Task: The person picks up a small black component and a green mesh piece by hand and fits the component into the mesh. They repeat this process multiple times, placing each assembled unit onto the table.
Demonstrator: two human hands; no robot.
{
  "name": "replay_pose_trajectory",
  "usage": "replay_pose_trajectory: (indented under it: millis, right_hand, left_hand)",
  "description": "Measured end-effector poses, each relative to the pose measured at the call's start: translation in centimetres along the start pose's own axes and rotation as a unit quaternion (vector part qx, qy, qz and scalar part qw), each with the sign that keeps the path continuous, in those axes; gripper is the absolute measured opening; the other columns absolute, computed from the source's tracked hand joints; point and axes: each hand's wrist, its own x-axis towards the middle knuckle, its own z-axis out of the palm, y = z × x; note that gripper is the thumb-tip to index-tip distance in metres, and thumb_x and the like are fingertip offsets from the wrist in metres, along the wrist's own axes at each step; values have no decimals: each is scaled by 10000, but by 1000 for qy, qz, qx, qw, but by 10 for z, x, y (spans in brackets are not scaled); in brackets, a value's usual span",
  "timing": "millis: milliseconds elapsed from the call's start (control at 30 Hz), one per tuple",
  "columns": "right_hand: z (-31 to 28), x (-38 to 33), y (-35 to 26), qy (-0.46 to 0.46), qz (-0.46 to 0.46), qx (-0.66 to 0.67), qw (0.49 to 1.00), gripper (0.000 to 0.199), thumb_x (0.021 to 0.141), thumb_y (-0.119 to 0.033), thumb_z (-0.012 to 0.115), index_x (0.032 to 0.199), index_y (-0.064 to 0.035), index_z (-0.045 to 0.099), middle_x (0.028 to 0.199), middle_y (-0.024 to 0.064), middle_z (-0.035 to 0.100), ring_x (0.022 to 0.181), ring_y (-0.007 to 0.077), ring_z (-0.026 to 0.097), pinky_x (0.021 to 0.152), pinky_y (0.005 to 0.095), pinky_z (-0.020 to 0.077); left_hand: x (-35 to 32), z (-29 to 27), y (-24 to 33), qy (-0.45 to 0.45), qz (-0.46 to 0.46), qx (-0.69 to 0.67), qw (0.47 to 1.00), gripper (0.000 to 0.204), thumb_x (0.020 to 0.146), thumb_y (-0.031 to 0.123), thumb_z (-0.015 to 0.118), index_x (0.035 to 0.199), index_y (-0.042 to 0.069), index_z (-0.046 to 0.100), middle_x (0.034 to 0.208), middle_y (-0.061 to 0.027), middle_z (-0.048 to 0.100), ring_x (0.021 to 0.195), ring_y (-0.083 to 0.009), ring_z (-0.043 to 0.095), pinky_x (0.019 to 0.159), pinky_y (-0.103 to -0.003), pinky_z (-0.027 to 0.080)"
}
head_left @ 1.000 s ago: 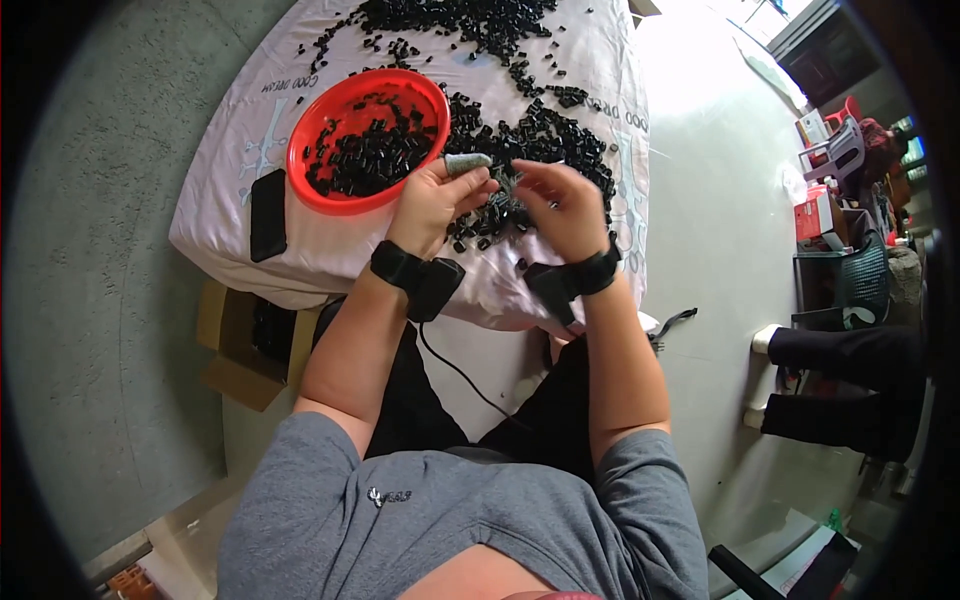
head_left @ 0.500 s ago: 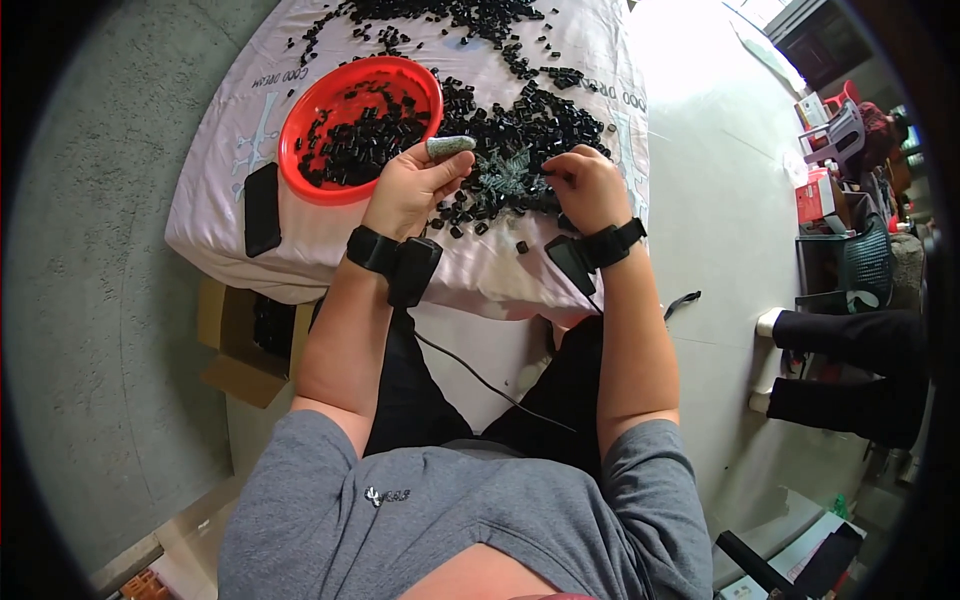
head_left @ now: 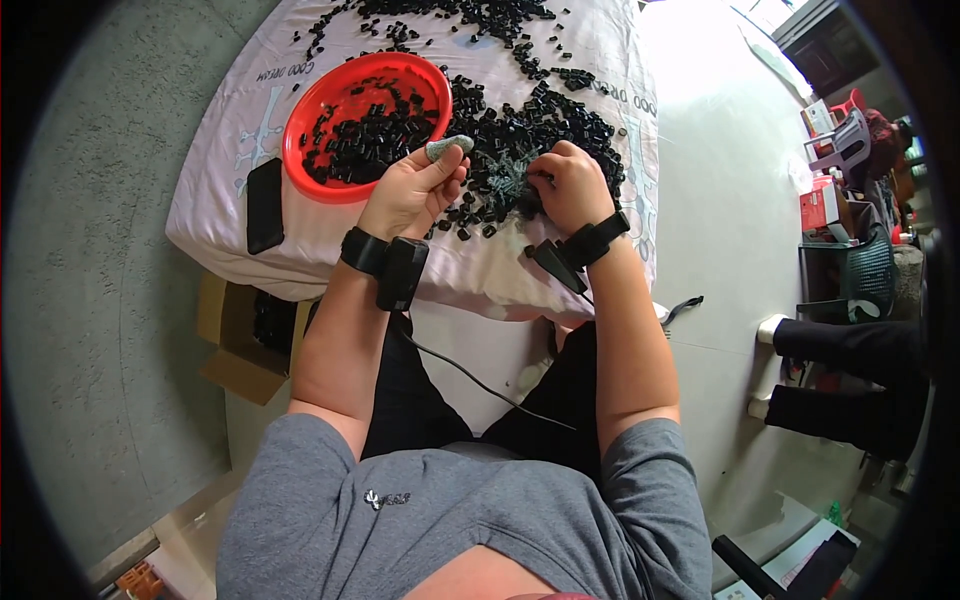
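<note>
Over the heap of small black plastic pieces (head_left: 545,115) on the cloth-covered table, my left hand (head_left: 405,195) has its thumb pressed toward the index finger. A speckled grey-green cover or wrap (head_left: 449,148) shows at that index fingertip; whether a small piece is pinched there I cannot make out. My right hand (head_left: 577,188) is closed, its fingertips at the edge of a clump of thin grey-green pieces (head_left: 508,175) lying among the black ones. What those fingers hold is hidden. Beside my left hand stands a red round basin (head_left: 300,165) with many black pieces in it.
A black phone (head_left: 264,205) lies near the table's left edge. Below that edge is an open cardboard box (head_left: 245,370) with dark contents. A black cable (head_left: 470,375) crosses my lap. To the right are another person's legs (head_left: 850,355) and a chair (head_left: 840,145).
My right hand has moved left and slightly nearer, onto the clump of grey-green pieces. The left hand has shifted slightly, its thumb higher against the covered finger.
</note>
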Motion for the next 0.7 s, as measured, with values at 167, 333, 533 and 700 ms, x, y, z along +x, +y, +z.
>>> replay_pose_trajectory:
  millis: [167, 333, 533, 700]
  right_hand:
    - [-1, 0, -5, 49, 7, 25, 998, 21, 758, -46, 654, 774, -37, 665, 827, 115, 606, 727, 288, 611, 660, 353, 505]
    - [-13, -3, -25, 65, 57, 164, 983, 84, 802, 3, 631, 870, -22, 675, 834, 90, 639, 683, 187, 645, 615, 277, 510]
    - [-25, -9, -63, 15, 154, 468, 870, 120, 835, 53, 619, 953, 47, 644, 865, 62, 649, 755, 123, 651, 689, 224, 519]
    - [-26, -9, -69, 53, 70, 380, 921, 87, 823, 56, 628, 907, 39, 643, 854, 59, 629, 748, 118, 636, 682, 225, 510]
  left_hand:
    - [1, -8, -3, -39, -12, -25, 999, 167, 897, 166, 630, 1022, 56, 637, 870, -17, 631, 746, -74, 597, 660, -194, 510]
    - [-5, 8, -5, 24, -16, -19, 999, 165, 903, 164, 619, 1024, 54, 632, 854, -20, 634, 744, -81, 603, 662, -195, 517]
    - [-8, 13, -10, -46, -7, -45, 998, 127, 885, 169, 647, 960, 67, 650, 823, -8, 644, 706, -76, 592, 642, -204, 487]
    - [-9, 21, -12, -84, 18, -36, 996, 115, 890, 172, 640, 951, 75, 656, 799, -2, 638, 693, -84, 588, 650, -210, 481]
